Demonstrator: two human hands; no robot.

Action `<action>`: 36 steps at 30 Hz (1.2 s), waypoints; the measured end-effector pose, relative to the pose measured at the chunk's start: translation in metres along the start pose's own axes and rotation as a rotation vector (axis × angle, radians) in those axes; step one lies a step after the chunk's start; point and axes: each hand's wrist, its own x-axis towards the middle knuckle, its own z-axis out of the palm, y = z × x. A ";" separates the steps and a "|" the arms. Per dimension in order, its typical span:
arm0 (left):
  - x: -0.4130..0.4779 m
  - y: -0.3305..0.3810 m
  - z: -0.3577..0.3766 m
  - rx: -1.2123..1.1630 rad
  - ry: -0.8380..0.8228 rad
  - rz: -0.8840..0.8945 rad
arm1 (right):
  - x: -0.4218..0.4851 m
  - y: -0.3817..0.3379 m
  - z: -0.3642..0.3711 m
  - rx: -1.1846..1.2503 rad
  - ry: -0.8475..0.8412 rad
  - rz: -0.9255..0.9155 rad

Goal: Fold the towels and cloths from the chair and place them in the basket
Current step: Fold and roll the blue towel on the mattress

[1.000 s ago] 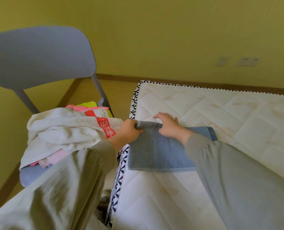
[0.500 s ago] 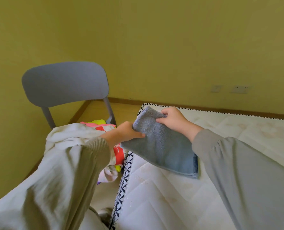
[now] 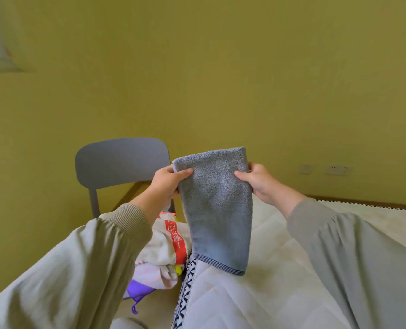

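Folded grey towel (image 3: 217,205) hangs above the mattress (image 3: 280,269) edge, left hand (image 3: 167,184) and right hand (image 3: 260,181) each pinching an upper side edge; judged light, limp, grippy terry, best held at both top corners.

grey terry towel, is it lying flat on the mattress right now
No, the grey terry towel hangs in the air, its top corners pinched by the left hand and the right hand, above the white quilted mattress.
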 end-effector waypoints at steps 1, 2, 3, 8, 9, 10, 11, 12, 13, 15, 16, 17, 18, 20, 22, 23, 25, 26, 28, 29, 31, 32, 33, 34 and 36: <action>-0.005 0.006 0.000 -0.005 0.004 0.028 | -0.006 -0.006 0.002 0.044 -0.018 -0.002; -0.009 0.011 0.000 0.007 0.017 0.061 | -0.011 -0.011 0.003 0.058 -0.035 -0.006; -0.012 0.016 -0.001 0.040 0.039 0.101 | -0.017 -0.016 0.005 0.034 -0.050 -0.013; -0.032 0.035 -0.013 0.217 0.079 0.274 | -0.034 -0.037 0.011 -0.181 -0.004 -0.179; -0.035 0.038 -0.016 0.229 0.073 0.291 | -0.038 -0.042 0.013 -0.233 0.017 -0.228; -0.038 0.040 -0.020 0.235 0.066 0.303 | -0.041 -0.046 0.014 -0.278 0.041 -0.272; -0.041 0.042 -0.023 0.244 0.057 0.313 | -0.044 -0.049 0.015 -0.314 0.063 -0.325; -0.044 0.044 -0.027 0.258 0.046 0.329 | -0.046 -0.052 0.016 -0.340 0.084 -0.374; -0.047 0.046 -0.030 0.286 0.038 0.355 | -0.049 -0.055 0.016 -0.364 0.097 -0.416; -0.051 0.048 -0.034 0.396 0.043 0.443 | -0.056 -0.059 0.018 -0.467 0.088 -0.504; -0.053 0.048 -0.034 0.470 0.054 0.492 | -0.058 -0.060 0.018 -0.549 0.072 -0.538; -0.055 0.049 -0.035 0.542 0.074 0.536 | -0.060 -0.061 0.018 -0.628 0.050 -0.562; -0.057 0.049 -0.037 0.607 0.096 0.579 | -0.061 -0.062 0.020 -0.688 0.023 -0.574; -0.059 0.049 -0.042 0.767 0.132 0.668 | -0.063 -0.063 0.022 -0.726 -0.038 -0.578; -0.062 0.048 -0.047 0.993 0.131 0.776 | -0.063 -0.064 0.023 -0.729 -0.063 -0.557; -0.063 0.047 -0.050 1.090 0.126 0.830 | -0.063 -0.065 0.023 -0.739 -0.061 -0.549; -0.067 0.045 -0.053 1.185 0.103 0.930 | -0.064 -0.067 0.023 -0.773 -0.049 -0.554; -0.069 0.044 -0.055 1.211 0.076 1.005 | -0.064 -0.068 0.022 -0.791 -0.043 -0.556; -0.070 0.044 -0.057 1.294 0.011 1.173 | -0.063 -0.071 0.022 -0.832 -0.036 -0.553; -0.070 0.044 -0.058 1.328 -0.010 1.210 | -0.062 -0.072 0.021 -0.855 -0.039 -0.544; -0.069 0.043 -0.059 1.355 -0.036 1.204 | -0.061 -0.075 0.020 -0.911 -0.060 -0.521; -0.067 0.042 -0.058 1.344 -0.050 1.176 | -0.060 -0.076 0.020 -0.940 -0.071 -0.513; -0.067 0.042 -0.057 1.316 -0.061 1.131 | -0.060 -0.077 0.019 -0.966 -0.078 -0.506; -0.066 0.043 -0.056 1.278 -0.064 1.068 | -0.059 -0.078 0.018 -0.985 -0.079 -0.497; -0.065 0.046 -0.055 1.201 -0.058 0.934 | -0.058 -0.079 0.016 -1.009 -0.066 -0.478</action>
